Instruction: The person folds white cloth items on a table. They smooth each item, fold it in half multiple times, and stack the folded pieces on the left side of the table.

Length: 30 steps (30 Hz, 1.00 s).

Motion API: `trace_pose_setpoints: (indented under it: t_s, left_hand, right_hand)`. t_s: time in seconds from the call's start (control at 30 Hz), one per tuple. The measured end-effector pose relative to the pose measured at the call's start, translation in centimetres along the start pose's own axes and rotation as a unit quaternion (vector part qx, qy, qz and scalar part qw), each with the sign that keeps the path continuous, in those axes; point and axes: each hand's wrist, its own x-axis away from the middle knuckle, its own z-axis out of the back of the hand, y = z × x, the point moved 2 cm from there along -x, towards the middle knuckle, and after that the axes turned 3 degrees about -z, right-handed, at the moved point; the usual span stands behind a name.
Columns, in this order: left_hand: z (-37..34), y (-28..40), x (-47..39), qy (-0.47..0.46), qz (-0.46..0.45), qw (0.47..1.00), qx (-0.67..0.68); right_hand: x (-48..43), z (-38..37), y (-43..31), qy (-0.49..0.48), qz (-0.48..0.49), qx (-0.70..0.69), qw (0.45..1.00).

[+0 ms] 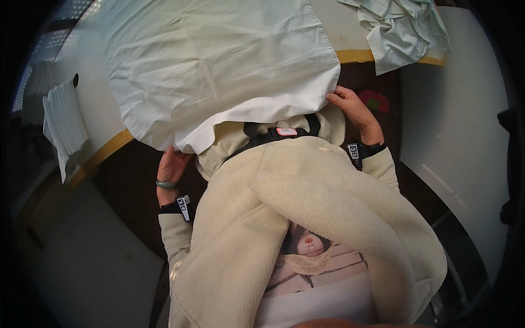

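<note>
A large white cloth [213, 61] lies spread over the table, a little wrinkled, with its near edge hanging over the front towards my body. At the cloth's near left corner, my left hand [172, 166] grips the edge, its fingers partly hidden under the fabric. My right hand [354, 107] pinches the near right corner between thumb and fingers. Between the two hands the hem sags in a loose curve, and its underside is partly turned up.
On the table's left part stands a stack of folded white cloths [67, 119], partly over the yellow table edge [107, 151]. A crumpled pale cloth [404, 35] hangs over the edge at the upper right. A pale panel [451, 106] curves along the right side.
</note>
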Motion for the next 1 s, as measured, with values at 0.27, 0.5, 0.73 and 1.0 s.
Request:
trace_pose_setpoints:
  t_s: [0.27, 0.5, 0.73, 1.0]
  left_hand:
    - [-0.7, 7.7, 3.3, 0.054, -0.071, 0.985, -0.149]
    - [-6.8, 17.2, -1.9, -0.153, -0.208, 0.949, 0.179]
    - [-6.4, 18.1, -6.1, 0.273, -0.324, 0.846, -0.325]
    - [-5.6, 18.0, -6.0, 0.341, -0.281, 0.414, -0.796]
  right_hand:
    - [2.1, 0.5, -5.6, -0.052, 0.060, -0.099, 0.992]
    - [-5.0, -1.4, -14.4, -0.070, 0.243, -0.234, 0.939]
    - [-8.9, -1.1, -15.3, 0.044, 0.226, 0.045, 0.972]
    - [-13.5, -0.3, -14.9, 0.132, 0.250, 0.299, 0.912]
